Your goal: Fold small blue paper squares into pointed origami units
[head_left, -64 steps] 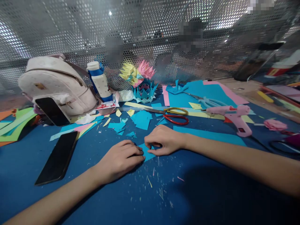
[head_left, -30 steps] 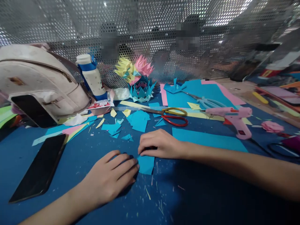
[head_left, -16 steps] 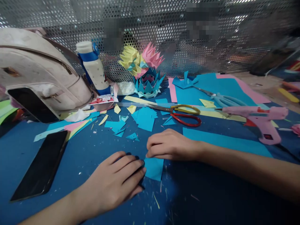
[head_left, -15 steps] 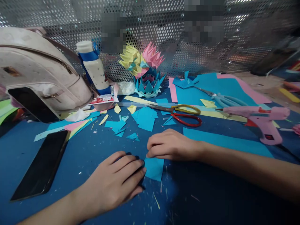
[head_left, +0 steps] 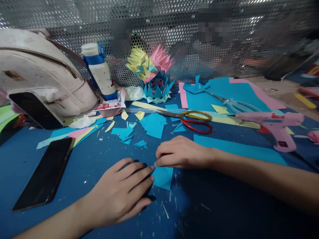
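Observation:
A small piece of blue paper (head_left: 163,178) lies on the dark blue tabletop between my hands. My left hand (head_left: 122,191) rests palm down on its left side, fingers stretched out and slightly apart, with the fingertips at the paper's left edge. Over the paper's far edge is my right hand (head_left: 180,152), its fingers curled and the fingertips pressed together on that edge. The hand hides the far part of the sheet. Just beyond lie a stack of blue paper squares (head_left: 154,124) and scissors (head_left: 185,117) with one yellow and one red handle.
Behind stand folded paper flowers (head_left: 157,76), a bottle (head_left: 99,71) and a backpack (head_left: 42,69). Two phones are at left, one lying flat (head_left: 46,174), one leaning (head_left: 36,111). A pink glue gun (head_left: 276,126), pliers (head_left: 234,104) and a blue strip (head_left: 239,151) are at right.
The fingers of my left hand have spread a little, the thumb moving slightly apart. My right hand stays at the paper's far edge. The whole view has shifted slightly.

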`<act>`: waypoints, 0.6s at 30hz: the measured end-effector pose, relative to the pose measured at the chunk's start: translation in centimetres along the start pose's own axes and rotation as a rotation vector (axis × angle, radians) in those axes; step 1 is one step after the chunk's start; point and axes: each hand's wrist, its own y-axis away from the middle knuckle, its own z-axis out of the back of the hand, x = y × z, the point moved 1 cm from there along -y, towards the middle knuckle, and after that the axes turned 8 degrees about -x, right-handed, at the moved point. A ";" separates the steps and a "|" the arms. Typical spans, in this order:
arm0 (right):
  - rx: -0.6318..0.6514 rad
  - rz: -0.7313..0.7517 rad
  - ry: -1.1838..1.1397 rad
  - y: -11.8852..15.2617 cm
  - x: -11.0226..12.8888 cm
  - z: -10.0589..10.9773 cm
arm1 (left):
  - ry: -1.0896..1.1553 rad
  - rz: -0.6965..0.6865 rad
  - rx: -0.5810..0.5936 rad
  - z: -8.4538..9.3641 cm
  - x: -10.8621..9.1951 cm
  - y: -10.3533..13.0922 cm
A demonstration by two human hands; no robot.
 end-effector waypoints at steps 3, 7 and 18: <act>0.024 0.016 0.001 0.0 -0.1 0.2 | -0.004 -0.005 -0.005 0.0 0.0 0.1; 0.029 0.036 -0.020 -0.1 -0.2 0.5 | 0.003 -0.011 0.015 -0.1 0.0 0.2; -0.123 -0.009 -0.129 0.0 -0.4 0.2 | 0.038 -0.034 0.077 0.4 0.2 -0.2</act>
